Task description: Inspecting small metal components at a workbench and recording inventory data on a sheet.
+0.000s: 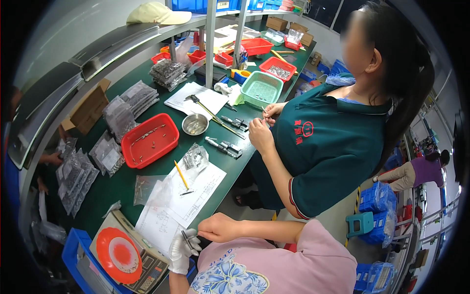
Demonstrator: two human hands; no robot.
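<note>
My left hand (181, 251) wears a white glove and is closed around a small, dark, narrow metal piece (186, 240), too small to name. Right beside it, my right hand (217, 228) is bare, its fingers curled together; what they pinch, if anything, is hidden. Both hands are at the near edge of the green table, by printed drawing sheets (208, 182). On those sheets lie a yellow-handled tool (181, 175) and a clear bag of small metal parts (196, 157). A scale with a round red pan (119, 255) stands left of my gloved hand.
A co-worker in a dark green shirt (323, 147) stands at the table, handling a small piece. A red tray (150, 140), a steel bowl (195, 124), micrometers (224, 147), a caliper (213, 113) and bagged parts (76, 176) cover the table. A metal shelf post (210, 44) rises behind.
</note>
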